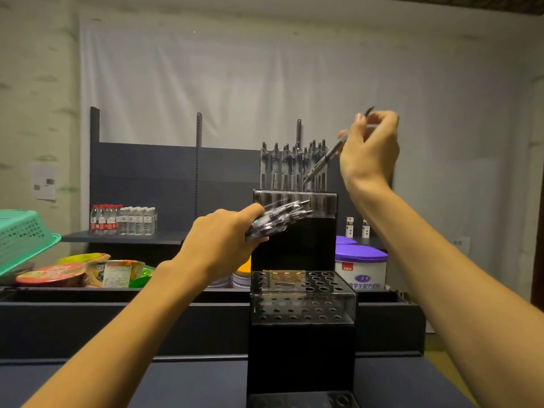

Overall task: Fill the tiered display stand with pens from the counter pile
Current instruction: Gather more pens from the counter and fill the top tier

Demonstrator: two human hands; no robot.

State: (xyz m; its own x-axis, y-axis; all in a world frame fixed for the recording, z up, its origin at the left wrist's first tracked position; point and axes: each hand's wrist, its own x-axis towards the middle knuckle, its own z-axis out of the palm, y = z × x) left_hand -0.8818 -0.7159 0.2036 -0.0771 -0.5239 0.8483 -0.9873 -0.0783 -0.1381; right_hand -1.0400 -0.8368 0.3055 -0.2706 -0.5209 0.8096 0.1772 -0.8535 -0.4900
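Observation:
A black tiered display stand (300, 343) rises in steps at the centre. Several pens (291, 166) stand upright in its top tier. The middle tier (321, 282) shows open holes with no pens in them. My left hand (223, 240) grips a bundle of pens (279, 219) just left of the top tier. My right hand (369, 148) pinches a single pen (326, 160), held slanted with its tip down over the right side of the top tier.
A green basket (23, 234) sits at the left edge. Snack packets (82, 272) lie on the counter behind. Water bottles (123, 219) line a dark shelf. A purple-lidded tub (360, 266) stands right of the stand.

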